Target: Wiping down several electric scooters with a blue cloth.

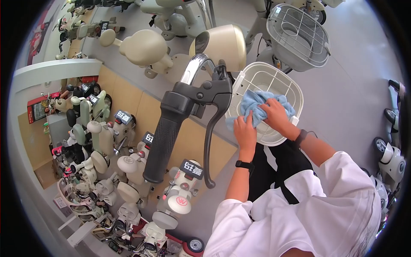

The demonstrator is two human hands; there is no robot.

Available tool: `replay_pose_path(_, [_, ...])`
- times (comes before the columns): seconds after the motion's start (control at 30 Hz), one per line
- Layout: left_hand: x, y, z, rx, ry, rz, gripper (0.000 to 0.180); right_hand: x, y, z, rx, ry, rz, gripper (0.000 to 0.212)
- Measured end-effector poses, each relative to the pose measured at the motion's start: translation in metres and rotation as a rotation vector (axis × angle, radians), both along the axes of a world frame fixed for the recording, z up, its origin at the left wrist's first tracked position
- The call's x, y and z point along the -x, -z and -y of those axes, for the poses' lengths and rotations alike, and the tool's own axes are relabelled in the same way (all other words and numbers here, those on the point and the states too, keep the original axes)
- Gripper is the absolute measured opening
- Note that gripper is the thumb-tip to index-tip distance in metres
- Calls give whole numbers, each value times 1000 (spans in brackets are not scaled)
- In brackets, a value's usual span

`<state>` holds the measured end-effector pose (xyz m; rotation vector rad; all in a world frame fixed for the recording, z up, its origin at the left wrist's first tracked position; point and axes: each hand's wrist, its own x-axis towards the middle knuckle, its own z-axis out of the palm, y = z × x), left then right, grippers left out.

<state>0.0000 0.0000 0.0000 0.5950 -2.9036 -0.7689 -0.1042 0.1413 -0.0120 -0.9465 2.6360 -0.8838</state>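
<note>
Remotely, I note left grip point(245, 132) and right grip point(276, 115) clutching blue cloth point(250, 103) at the white basket point(271, 134), apparently to hold it bunched.

Parked scooters point(101, 139) crowd the left, and a grey wire-lidded basket point(306, 65) sits upper right.

- My wide fisheye camera sits on my head and looks steeply down, past my loose white fabric shirt point(299, 214) at 5 o'clock.
- My bare right hand point(276, 113) and bare left hand point(245, 128) show fairly near, around 3 o'clock.
- The black textured handlebar grip point(165, 145) looms large at 8 o'clock.
- Smooth grey floor point(359, 85) spreads farther off at 2 o'clock.
</note>
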Motion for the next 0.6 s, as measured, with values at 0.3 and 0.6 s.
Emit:
replay_pose_path(0.3, [-65, -31, -27, -263, 92, 10, 63, -72, -49, -49, -130, 74, 303, 55])
replay_pose_path(0.6, [31, -2, 86, -274, 215, -110, 53, -23, -18, 73, -55, 401, -94, 51])
